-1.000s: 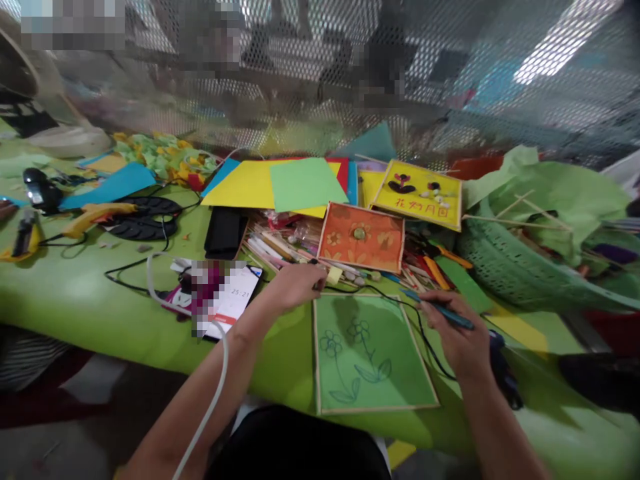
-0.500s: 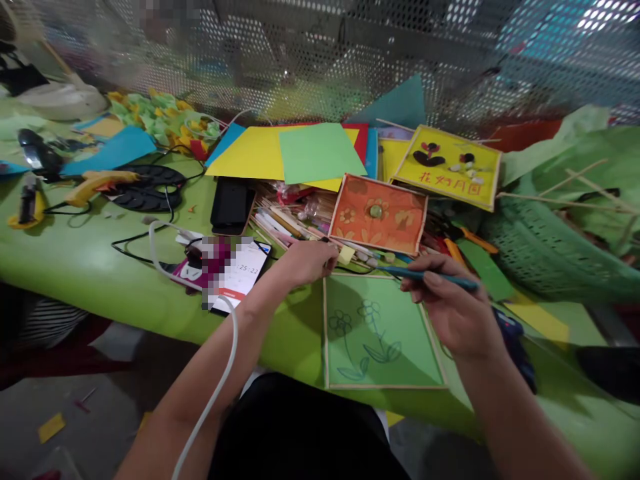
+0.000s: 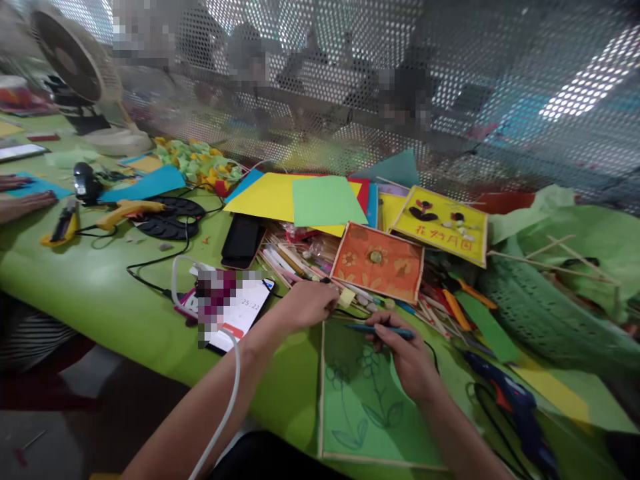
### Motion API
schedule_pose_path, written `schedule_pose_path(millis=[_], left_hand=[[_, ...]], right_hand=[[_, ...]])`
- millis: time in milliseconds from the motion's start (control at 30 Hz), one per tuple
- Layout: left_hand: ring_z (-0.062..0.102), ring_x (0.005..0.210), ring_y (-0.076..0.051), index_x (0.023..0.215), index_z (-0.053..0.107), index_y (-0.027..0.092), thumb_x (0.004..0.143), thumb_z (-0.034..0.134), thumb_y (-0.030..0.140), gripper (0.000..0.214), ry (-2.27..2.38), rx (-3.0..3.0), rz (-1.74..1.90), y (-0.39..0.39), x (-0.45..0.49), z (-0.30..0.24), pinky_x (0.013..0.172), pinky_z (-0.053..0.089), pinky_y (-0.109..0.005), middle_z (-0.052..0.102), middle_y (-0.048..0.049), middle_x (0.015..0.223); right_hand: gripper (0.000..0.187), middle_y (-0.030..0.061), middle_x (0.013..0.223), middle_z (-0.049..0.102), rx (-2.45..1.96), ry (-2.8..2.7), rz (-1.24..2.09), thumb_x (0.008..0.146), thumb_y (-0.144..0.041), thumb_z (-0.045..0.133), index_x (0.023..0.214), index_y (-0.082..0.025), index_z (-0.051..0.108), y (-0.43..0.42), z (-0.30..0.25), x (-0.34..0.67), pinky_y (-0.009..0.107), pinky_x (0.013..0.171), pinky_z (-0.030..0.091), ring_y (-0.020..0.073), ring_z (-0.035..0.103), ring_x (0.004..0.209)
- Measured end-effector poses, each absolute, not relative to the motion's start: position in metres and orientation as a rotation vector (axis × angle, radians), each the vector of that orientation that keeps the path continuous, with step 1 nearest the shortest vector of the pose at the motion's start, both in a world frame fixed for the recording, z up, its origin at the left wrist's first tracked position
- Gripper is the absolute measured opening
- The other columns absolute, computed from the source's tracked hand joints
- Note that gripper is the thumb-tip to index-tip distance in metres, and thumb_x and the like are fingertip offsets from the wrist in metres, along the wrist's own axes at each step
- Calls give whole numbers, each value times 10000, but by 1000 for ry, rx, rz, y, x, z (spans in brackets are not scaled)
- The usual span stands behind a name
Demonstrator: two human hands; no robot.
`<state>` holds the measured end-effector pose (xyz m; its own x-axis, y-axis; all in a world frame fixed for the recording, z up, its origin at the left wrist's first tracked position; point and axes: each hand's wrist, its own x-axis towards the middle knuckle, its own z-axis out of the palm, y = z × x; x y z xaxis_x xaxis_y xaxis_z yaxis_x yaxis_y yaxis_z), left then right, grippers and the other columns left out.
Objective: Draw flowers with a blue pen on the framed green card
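Note:
A green framed card (image 3: 370, 413) with flowers drawn in blue line lies in front of me on the green table (image 3: 100, 293). My right hand (image 3: 407, 353) is closed on a teal pen (image 3: 385, 329), held over the card's top edge. My left hand (image 3: 307, 303) rests with curled fingers at the card's upper left corner, beside a black cable; what it grips is hidden. A phone (image 3: 235, 310) lies left of that hand.
An orange flower card (image 3: 379, 261), a yellow card (image 3: 443, 223) and coloured paper sheets (image 3: 300, 197) lie beyond. A green basket (image 3: 545, 307) sits right, a blue glue gun (image 3: 510, 400) near it. A yellow glue gun (image 3: 125, 212), a fan (image 3: 75, 67) and another person's hands (image 3: 20, 200) are at left.
My right hand moved left with the pen, from beside the card's right edge to over its top. The left hand stayed at the card's corner. The camera view shifted.

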<state>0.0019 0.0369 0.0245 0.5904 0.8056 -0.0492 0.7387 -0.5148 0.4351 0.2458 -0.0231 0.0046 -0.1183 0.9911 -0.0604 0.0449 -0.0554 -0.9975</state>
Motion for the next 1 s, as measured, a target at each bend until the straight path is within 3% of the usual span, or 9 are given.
schedule_pose_path(millis=[400, 700, 1000], left_hand=[[681, 913, -222, 827, 626, 223, 812, 583, 122, 111, 1248, 2392, 169, 37, 0, 28, 732, 414, -292, 739, -23, 942], [683, 902, -222, 831, 636, 220, 828, 590, 120, 110, 1236, 2398, 192, 37, 1, 26, 727, 420, -297, 741, -27, 947], [684, 896, -220, 852, 656, 221, 814, 573, 117, 138, 1231, 2412, 225, 38, 1, 25, 718, 411, -294, 750, -22, 950]], right_hand=[[321, 32, 846, 674, -1213, -1319, 1392, 789, -517, 830, 903, -225, 764, -24, 2, 244, 283, 591, 484, 193, 622, 706], [360, 19, 734, 668, -1256, -1398, 1382, 740, -538, 860, 862, -218, 748, -24, 7, 238, 279, 566, 458, 171, 567, 630], [362, 14, 735, 668, -1271, -1430, 1374, 774, -543, 831, 889, -214, 732, -25, 9, 238, 283, 577, 440, 160, 553, 619]])
